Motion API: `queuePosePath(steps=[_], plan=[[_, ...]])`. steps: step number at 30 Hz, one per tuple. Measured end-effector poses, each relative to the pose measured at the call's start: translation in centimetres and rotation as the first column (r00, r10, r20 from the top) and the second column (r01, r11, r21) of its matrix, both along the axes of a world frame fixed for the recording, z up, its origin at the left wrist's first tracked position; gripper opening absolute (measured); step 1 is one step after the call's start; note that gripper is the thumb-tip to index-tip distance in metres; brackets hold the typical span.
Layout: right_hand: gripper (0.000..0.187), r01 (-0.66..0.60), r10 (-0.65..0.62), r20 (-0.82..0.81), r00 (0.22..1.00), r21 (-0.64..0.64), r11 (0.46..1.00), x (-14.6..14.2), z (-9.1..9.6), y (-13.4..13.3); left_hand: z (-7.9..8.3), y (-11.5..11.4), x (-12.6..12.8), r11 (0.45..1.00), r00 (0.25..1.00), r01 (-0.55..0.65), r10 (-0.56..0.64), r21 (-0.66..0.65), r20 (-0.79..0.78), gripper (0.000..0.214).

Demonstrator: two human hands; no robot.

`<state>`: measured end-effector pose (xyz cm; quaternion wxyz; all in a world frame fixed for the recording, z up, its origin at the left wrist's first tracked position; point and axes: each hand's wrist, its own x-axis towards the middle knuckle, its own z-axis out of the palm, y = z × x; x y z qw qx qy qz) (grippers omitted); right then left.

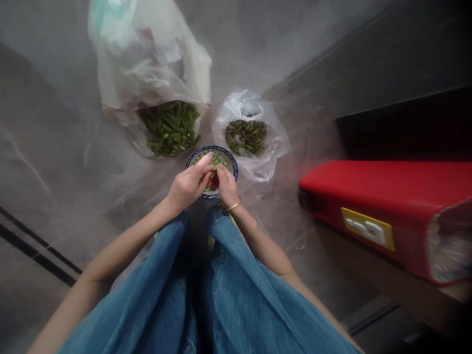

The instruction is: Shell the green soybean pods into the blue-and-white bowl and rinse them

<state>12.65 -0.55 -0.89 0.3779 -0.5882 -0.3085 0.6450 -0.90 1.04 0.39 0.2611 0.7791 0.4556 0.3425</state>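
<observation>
Both hands meet over a round bowl point(236, 172) with a blue patterned rim and loose green beans inside. My left hand point(186, 187) comes in from the left with fingers pinched on a small green bean pod point(215, 168). From the other side, my right hand point(227, 188), wearing a thin gold bangle, grips the same pod between thumb and fingers. Most of the pod is hidden by the fingertips. Just beyond the bowl, a pile of whole green pods point(171, 129) lies in the mouth of a large whitish plastic bag point(155, 64).
A smaller clear plastic bag point(275, 142) holds darker, opened-looking pods point(247, 136), right of the large bag. To the right is a red box-shaped object point(387, 191) with a yellow label. My knees in blue jeans point(236, 255) flank the near side. The floor is grey tile.
</observation>
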Motion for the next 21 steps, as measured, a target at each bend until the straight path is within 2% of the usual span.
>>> queuePosePath(steps=[2,4,6,8,15,18,21], plan=[[0.054,-0.012,0.0,0.127,0.992,0.095,0.995,0.0,0.0,-0.2,0.0,-0.2,0.2,0.999,1.0,0.004,-0.005,-0.044,-0.019,0.047],[0.051,-0.077,0.031,0.26,0.965,0.17,0.982,0.2,0.2,-0.2,0.0,-0.3,0.3,0.999,0.999,0.017,-0.018,-0.041,-0.037,0.048],[0.049,-0.151,0.063,0.373,0.926,0.21,0.966,0.5,0.5,-0.1,0.1,-0.3,0.4,0.999,0.999,0.01,-0.011,-0.033,-0.042,0.048],[0.045,-0.214,0.096,0.435,0.895,0.23,0.95,0.6,0.6,-0.1,0.3,-0.2,0.4,0.995,0.999,-0.029,0.027,-0.092,-0.028,0.049],[0.041,-0.306,0.152,0.476,0.866,0.266,0.914,0.3,0.4,-0.1,1.5,0.1,0.2,0.922,0.99,-0.127,0.141,-0.367,0.013,0.043],[0.045,-0.33,0.185,0.444,0.877,0.277,0.902,0.6,0.4,-0.1,1.6,0.7,-0.2,0.856,0.978,-0.109,0.184,-0.505,0.101,0.041],[0.048,-0.376,0.268,0.364,0.892,0.265,0.888,1.3,0.2,0.0,1.4,1.4,-0.7,0.756,0.942,-0.006,0.225,-0.655,0.251,0.037]])
